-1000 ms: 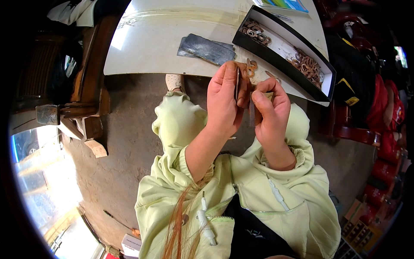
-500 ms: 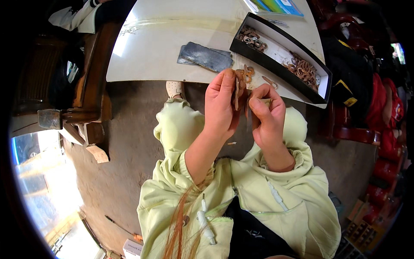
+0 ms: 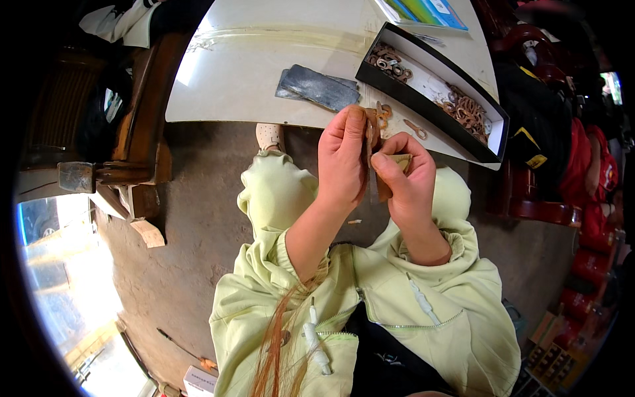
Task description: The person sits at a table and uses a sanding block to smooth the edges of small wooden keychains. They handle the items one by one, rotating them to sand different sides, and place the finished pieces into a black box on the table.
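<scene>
My left hand (image 3: 340, 159) is closed with its thumb on top, gripping a narrow, flat, rusty-brown piece (image 3: 371, 135) held upright above the table's near edge. Beside it, my right hand (image 3: 413, 182) pinches a folded tan sheet (image 3: 402, 161), like sandpaper, between thumb and curled fingers. The sheet's lower flap is close against the brown piece; my fingers hide where they meet. Just beyond my hands, some brown ring-ended pieces (image 3: 383, 114) lie on the table, and another one (image 3: 415, 129) rests apart to the right.
A long black box (image 3: 423, 99) with a white inside holds many brown ringed pieces. Two dark grey flat slabs (image 3: 321, 87) overlap on the white table (image 3: 251, 73). A colourful booklet (image 3: 430, 12) lies at the back. A wooden bench (image 3: 135, 126) stands left.
My right hand has shifted slightly left, nearer the brown piece, and more of the tan sheet shows. My left hand keeps its hold on the piece.
</scene>
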`<control>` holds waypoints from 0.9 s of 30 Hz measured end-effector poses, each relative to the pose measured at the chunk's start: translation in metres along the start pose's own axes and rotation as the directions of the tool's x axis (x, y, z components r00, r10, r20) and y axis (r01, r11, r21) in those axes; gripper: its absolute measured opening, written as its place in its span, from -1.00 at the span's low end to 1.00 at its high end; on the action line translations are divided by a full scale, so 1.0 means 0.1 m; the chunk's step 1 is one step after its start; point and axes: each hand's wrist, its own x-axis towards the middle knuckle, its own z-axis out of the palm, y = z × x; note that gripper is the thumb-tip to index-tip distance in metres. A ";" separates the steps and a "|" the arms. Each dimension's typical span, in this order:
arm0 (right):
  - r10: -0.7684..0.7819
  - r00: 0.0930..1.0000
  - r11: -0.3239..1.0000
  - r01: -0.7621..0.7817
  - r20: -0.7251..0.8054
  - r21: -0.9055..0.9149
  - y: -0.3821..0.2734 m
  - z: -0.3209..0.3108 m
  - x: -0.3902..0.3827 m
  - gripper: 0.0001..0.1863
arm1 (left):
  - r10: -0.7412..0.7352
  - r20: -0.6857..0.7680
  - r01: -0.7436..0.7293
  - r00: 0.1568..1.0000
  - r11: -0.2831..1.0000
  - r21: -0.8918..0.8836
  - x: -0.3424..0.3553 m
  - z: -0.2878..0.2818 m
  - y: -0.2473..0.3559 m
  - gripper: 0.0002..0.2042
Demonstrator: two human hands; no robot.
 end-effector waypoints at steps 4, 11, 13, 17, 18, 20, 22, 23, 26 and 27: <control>-0.056 0.998 0.998 0.056 -0.005 -0.030 0.04 0.01 0.00 -0.85 | 0.010 0.010 -0.010 1.000 1.000 -0.006 0.00 0.01 0.01 -0.69; -0.038 0.999 0.996 0.036 -0.017 -0.082 0.02 0.01 0.00 -0.85 | 0.011 0.007 -0.011 1.000 0.996 0.084 0.00 0.02 -0.02 -0.68; 0.008 1.000 0.997 -0.007 0.014 -0.077 -0.01 0.01 0.01 -0.85 | -0.026 0.002 0.026 1.000 0.998 0.050 0.00 0.01 0.02 -0.67; -0.081 0.997 0.989 0.079 -0.008 -0.122 0.03 0.00 0.02 -0.86 | -0.058 -0.020 0.058 0.998 0.998 0.019 0.01 0.02 -0.01 -0.67; -0.107 0.994 0.987 0.104 -0.017 -0.125 0.05 0.01 0.02 -0.87 | -0.062 -0.031 0.063 0.998 0.998 0.021 0.00 0.04 -0.01 -0.67; -0.141 0.990 0.972 0.141 0.015 -0.188 0.03 -0.01 0.03 -0.88 | -0.064 0.016 0.064 0.998 0.998 -0.021 -0.01 0.02 -0.01 -0.67; -0.087 0.996 0.979 0.090 0.023 -0.183 0.01 -0.03 0.02 -0.87 | -0.079 0.019 0.080 0.997 0.997 -0.015 -0.01 0.01 0.02 -0.67; -0.060 0.998 0.981 0.064 0.028 -0.180 0.01 -0.03 0.02 -0.87 | -0.087 0.021 0.087 0.996 0.996 -0.011 -0.01 0.01 0.03 -0.67; -0.082 0.997 0.989 0.080 -0.011 -0.122 0.00 -0.01 0.02 -0.87 | -0.067 -0.007 0.067 0.998 0.997 0.047 -0.01 0.03 0.00 -0.66; -0.077 0.997 0.986 0.076 0.002 -0.148 0.00 -0.02 0.01 -0.87 | -0.059 -0.016 0.060 0.998 0.996 0.060 -0.01 0.05 0.01 -0.66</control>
